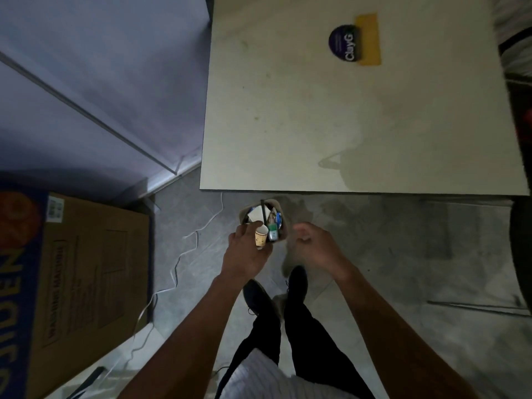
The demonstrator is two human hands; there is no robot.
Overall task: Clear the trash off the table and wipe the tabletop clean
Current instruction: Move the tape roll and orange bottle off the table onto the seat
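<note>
Trash sits collected in a small bin (263, 218) on the floor just beside the near table edge: a white paper piece, a green-labelled bottle (273, 232) and other litter. The left hand (247, 250) grips a paper cup (261, 238) over the bin rim, apparently about to drop it. The right hand (312, 244) hangs beside the bin, fingers loosely curled, holding nothing, though blurred. The tabletop (288, 125) carries only a yellow cloth (370, 38) and a round dark disc (344, 43). Faint stains show; judged: clearing nearly done, wiping outstanding.
</note>
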